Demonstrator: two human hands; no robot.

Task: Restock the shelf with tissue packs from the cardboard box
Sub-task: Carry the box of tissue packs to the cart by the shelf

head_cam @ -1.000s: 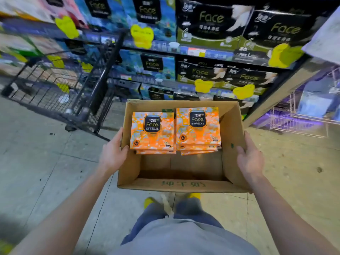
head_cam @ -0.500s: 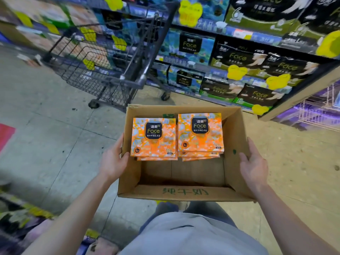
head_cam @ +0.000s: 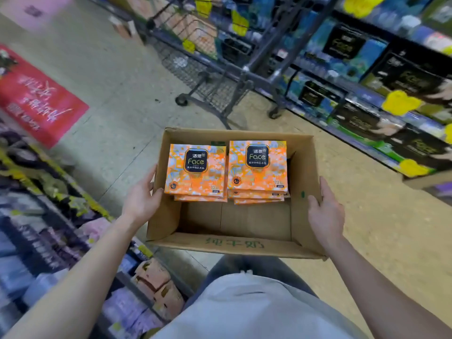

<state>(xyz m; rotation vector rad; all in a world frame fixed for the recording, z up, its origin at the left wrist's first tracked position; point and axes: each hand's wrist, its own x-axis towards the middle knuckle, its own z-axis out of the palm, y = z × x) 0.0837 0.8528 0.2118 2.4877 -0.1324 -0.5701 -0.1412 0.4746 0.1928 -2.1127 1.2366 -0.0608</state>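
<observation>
I carry an open cardboard box (head_cam: 234,244) in front of my waist. Inside, against its far wall, lie two stacks of orange "Face" tissue packs, the left stack (head_cam: 195,170) beside the right stack (head_cam: 258,165); the near half of the box floor is bare. My left hand (head_cam: 141,199) grips the left wall with its thumb over the rim. On the right wall, my right hand (head_cam: 325,211) holds the same way, thumb inside. A shelf (head_cam: 367,99) of blue and black "Face" packs runs along the right.
A dark wire shopping cart (head_cam: 220,69) stands on the floor just beyond the box, by the right shelf. A red floor mat (head_cam: 36,99) lies at the left. Another low shelf (head_cam: 49,216) of blurred packs runs close along my left side.
The view has swung left and down: the right shelf and cart slid rightwards, and the left shelf and red mat came into sight. Both hands keep their hold on the box.
</observation>
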